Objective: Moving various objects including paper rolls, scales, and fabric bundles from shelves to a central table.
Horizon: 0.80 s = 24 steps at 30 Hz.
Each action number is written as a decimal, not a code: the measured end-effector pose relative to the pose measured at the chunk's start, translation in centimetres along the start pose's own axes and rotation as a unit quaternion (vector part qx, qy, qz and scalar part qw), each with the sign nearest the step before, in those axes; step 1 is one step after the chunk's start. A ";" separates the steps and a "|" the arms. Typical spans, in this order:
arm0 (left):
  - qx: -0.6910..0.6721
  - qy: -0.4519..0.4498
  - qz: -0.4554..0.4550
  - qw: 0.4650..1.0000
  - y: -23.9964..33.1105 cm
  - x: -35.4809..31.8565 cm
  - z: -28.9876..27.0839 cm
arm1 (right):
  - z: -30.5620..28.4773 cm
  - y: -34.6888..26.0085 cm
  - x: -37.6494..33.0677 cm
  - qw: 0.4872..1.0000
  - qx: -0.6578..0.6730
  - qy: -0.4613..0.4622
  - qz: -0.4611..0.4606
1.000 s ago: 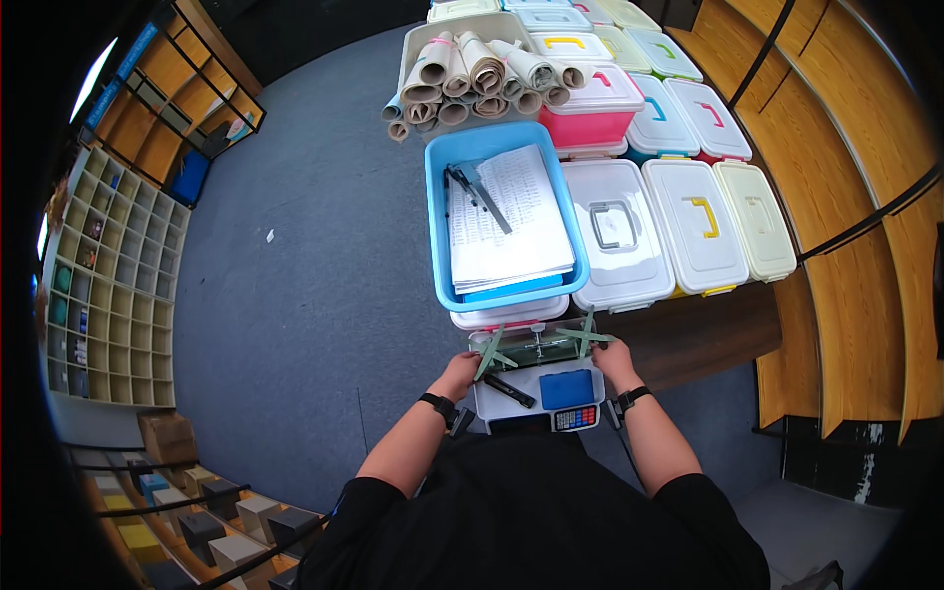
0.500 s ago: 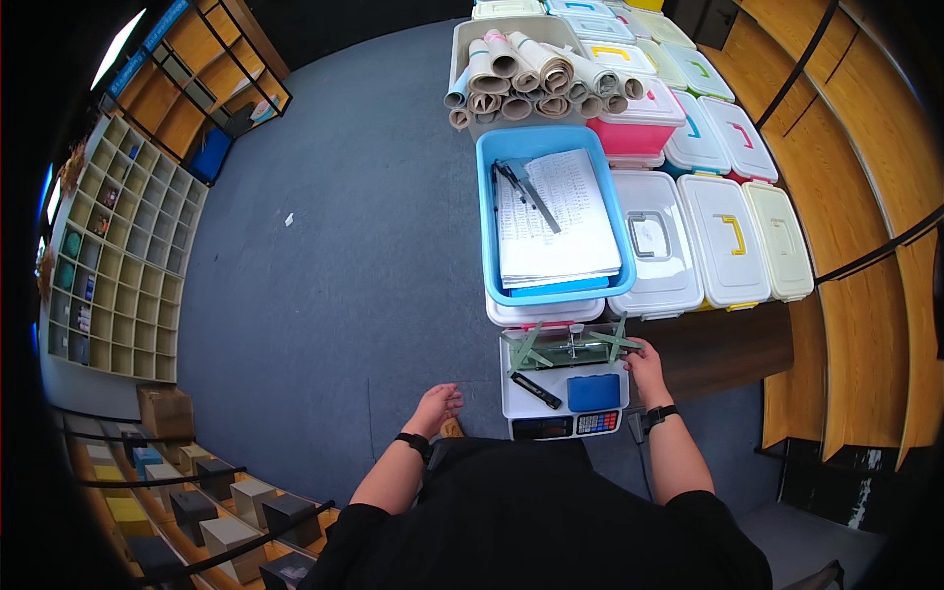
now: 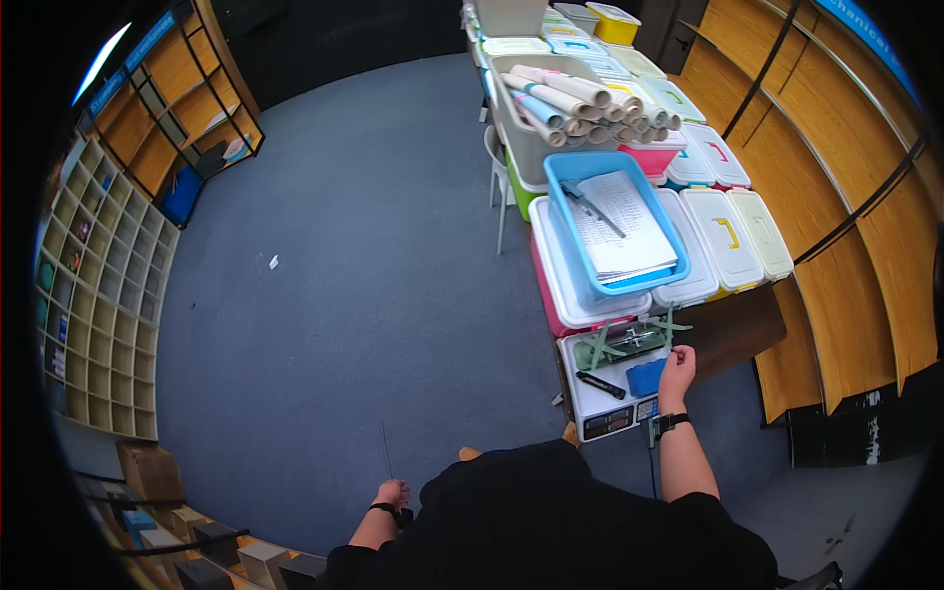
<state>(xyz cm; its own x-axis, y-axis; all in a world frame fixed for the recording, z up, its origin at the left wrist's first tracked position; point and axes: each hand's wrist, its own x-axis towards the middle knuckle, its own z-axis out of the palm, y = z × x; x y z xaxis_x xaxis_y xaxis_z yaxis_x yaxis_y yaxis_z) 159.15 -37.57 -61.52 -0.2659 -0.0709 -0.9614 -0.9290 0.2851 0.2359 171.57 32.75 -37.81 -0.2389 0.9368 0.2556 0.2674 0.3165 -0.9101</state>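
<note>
While the green-legged device point(image 3: 629, 346) lies along the far edge of the white scale point(image 3: 590, 401), the right hand point(image 3: 677, 368) curls near its right end, grip unclear, seemingly adjusting it, a next move needing clearance past the blue box point(image 3: 644, 378), the left hand point(image 3: 393, 492) loosely open.

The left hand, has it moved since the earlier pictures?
Yes. At first beside the scale's left edge, the left hand is now well apart from it, farther left and farther back.

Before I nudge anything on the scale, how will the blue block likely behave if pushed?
The blue block looks stiff, given its boxy outline. Lying flat and low on the scale, it seems likelier to slide than tip or roll.
</note>
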 end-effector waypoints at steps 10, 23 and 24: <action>-0.169 0.087 0.027 0.981 -6.5 -2.8 -10.0 | 22.7 -7.3 -22.8 0.795 -0.038 -0.604 -0.050; -0.451 0.173 -0.115 0.868 -15.4 -5.8 -11.8 | 55.2 12.2 -23.1 0.441 -0.399 -0.782 -0.188; -0.477 0.188 -0.136 0.847 -15.9 -6.1 -11.8 | 57.9 9.2 -25.2 0.437 -0.402 -0.782 -0.190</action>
<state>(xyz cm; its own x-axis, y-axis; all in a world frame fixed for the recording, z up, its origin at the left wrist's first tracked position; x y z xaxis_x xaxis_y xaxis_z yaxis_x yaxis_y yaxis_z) 172.55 -52.90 -57.73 0.0960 -0.3612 -0.9275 -0.7060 -0.6816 0.1923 125.99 3.42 -71.55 -0.5862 -0.2551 -0.7690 0.0214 0.9439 -0.3295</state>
